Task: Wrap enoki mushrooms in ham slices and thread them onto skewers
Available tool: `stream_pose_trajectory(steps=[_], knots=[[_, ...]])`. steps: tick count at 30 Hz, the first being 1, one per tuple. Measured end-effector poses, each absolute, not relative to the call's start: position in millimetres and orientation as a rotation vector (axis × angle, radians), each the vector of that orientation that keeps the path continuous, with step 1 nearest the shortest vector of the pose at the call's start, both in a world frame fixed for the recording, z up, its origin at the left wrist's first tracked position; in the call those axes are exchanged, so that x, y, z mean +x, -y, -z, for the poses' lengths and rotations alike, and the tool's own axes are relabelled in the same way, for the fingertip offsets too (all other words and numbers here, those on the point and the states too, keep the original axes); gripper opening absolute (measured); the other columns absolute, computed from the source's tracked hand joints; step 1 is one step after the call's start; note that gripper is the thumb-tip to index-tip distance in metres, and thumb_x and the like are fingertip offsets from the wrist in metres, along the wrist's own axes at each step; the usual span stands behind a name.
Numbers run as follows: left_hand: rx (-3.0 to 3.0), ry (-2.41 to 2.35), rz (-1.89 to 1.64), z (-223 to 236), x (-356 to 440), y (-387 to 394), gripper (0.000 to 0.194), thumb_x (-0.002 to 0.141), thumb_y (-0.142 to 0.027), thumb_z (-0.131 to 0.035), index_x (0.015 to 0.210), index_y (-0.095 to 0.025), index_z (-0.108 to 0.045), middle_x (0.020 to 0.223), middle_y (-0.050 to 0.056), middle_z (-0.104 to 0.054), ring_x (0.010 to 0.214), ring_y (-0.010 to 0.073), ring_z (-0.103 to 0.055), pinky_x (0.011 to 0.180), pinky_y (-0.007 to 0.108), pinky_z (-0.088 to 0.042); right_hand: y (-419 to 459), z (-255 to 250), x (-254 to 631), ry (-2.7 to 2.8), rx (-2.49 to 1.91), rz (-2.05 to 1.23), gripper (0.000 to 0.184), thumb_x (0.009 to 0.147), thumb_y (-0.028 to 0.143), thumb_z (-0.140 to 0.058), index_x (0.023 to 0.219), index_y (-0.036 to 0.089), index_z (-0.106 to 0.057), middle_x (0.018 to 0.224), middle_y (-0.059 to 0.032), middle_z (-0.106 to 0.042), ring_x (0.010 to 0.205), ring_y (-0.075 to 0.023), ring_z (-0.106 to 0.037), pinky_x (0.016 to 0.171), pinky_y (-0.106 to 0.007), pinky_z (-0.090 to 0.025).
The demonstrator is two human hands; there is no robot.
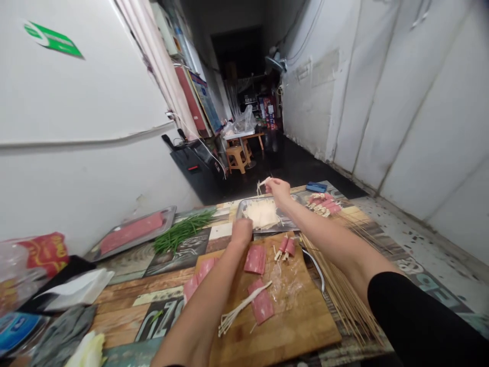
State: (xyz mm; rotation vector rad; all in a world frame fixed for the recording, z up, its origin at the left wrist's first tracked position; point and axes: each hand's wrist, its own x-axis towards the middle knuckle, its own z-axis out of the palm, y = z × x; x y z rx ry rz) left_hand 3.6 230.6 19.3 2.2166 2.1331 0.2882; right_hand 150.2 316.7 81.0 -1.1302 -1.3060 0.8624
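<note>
My right hand (278,189) is raised over the far side of a metal tray (292,224), its fingers pinching a few thin enoki mushrooms that dangle to the left. A pale mass of enoki mushrooms (263,213) fills the tray. At the tray's near left corner my left hand (242,231) is curled closed; what its fingers grip is hidden. On the wooden cutting board (294,331) nearer me, a bundle of enoki (244,306) lies across a thin meat slice (263,307). A stack of meat slices (255,259) and finished meat rolls (286,246) lie behind it.
Bamboo skewers (344,295) lie right of the board. Skewered rolls (324,204) and a blue object (316,187) sit at the back right. Green chives (185,229), a meat tray (133,232), a grey cloth (64,334) and plastic packaging (32,270) are on the left.
</note>
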Motion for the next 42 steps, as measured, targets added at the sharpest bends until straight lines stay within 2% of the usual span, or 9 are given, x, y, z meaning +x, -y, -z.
stream_pose_trajectory(steps=[6,9,11,15,20,23,27,35,42], knots=[[2.041,-2.254,-0.327,-49,7,-218,0.020,0.074,-0.013,-0.057,0.087,-0.014,-0.073,0.090,0.014,-0.072,0.097,0.0274,-0.063,0.089,0.037,-0.042,-276,-128,189,1.012,-0.709,-1.363,0.012,0.071,0.020,-0.071,0.068,0.012,-0.062,0.061,-0.0006,-0.062,0.052,-0.0052,-0.052,0.049,-0.016,-0.044],[2.025,-2.173,-0.675,-77,9,-197,0.035,0.088,-0.022,-0.042,0.114,-0.018,-0.066,0.114,0.012,-0.067,0.113,0.0232,-0.057,0.096,0.033,-0.039,-237,-131,198,1.190,-0.690,-1.548,0.016,0.062,0.019,-0.077,0.065,0.010,-0.065,0.059,-0.0010,-0.063,0.050,-0.0051,-0.051,0.047,-0.016,-0.042],[1.851,-1.752,-1.107,-90,14,-174,0.040,0.091,-0.031,-0.040,0.121,-0.016,-0.062,0.117,0.011,-0.066,0.110,0.0219,-0.059,0.094,0.032,-0.042,-212,-129,198,1.272,-0.685,-1.636,0.018,0.060,0.020,-0.079,0.065,0.010,-0.065,0.059,-0.0012,-0.063,0.049,-0.0050,-0.051,0.047,-0.017,-0.042],[1.423,-1.184,-1.141,-94,16,-114,0.048,0.086,-0.050,-0.051,0.108,-0.010,-0.067,0.088,0.011,-0.071,0.080,0.0199,-0.064,0.080,0.033,-0.049,-168,-117,188,1.310,-0.707,-1.742,0.017,0.060,0.021,-0.078,0.064,0.011,-0.065,0.057,-0.0008,-0.063,0.050,-0.0054,-0.051,0.050,-0.017,-0.042],[1.442,-1.347,-0.949,-81,-11,-43,0.044,0.080,-0.052,-0.060,0.094,-0.011,-0.071,0.070,0.004,-0.066,0.062,0.0135,-0.057,0.063,0.025,-0.044,-120,-80,171,1.437,-0.854,-1.785,0.013,0.066,0.024,-0.071,0.067,0.011,-0.066,0.059,-0.0015,-0.064,0.053,-0.0082,-0.054,0.053,-0.020,-0.043],[1.585,-1.644,-0.892,-62,-26,-20,0.028,0.080,-0.038,-0.063,0.093,-0.016,-0.074,0.080,0.005,-0.072,0.072,0.0172,-0.061,0.069,0.027,-0.046,-102,-47,164,1.738,-0.968,-1.597,0.012,0.070,0.022,-0.065,0.063,0.012,-0.064,0.057,0.0002,-0.061,0.054,-0.0092,-0.052,0.054,-0.021,-0.040],[1.899,-1.814,-0.860,-31,-23,-9,0.018,0.084,-0.022,-0.059,0.091,-0.021,-0.076,0.088,0.004,-0.073,0.079,0.0185,-0.063,0.075,0.029,-0.046,-95,-13,164,2.118,-1.030,-1.037,0.009,0.073,0.015,-0.059,0.068,0.013,-0.066,0.063,-0.0004,-0.063,0.060,-0.0108,-0.052,0.058,-0.021,-0.035],[2.277,-2.076,-0.575,-13,-3,-2,0.018,0.089,-0.026,-0.057,0.094,-0.026,-0.074,0.092,0.006,-0.070,0.089,0.0225,-0.058,0.082,0.036,-0.036,-92,-8,183,2.458,-1.026,-0.405,0.014,0.082,0.015,-0.054,0.079,0.013,-0.068,0.082,-0.0077,-0.064,0.078,-0.0163,-0.055,0.071,-0.026,-0.038],[2.381,-2.019,-0.290,-19,-2,-13,0.028,0.094,-0.024,-0.045,0.087,-0.016,-0.071,0.085,0.010,-0.068,0.085,0.0246,-0.059,0.080,0.037,-0.034,-85,-25,164,2.732,-0.858,-0.085,0.023,0.088,0.023,-0.053,0.100,0.013,-0.070,0.102,-0.0142,-0.062,0.099,-0.0247,-0.052,0.084,-0.035,-0.039]])
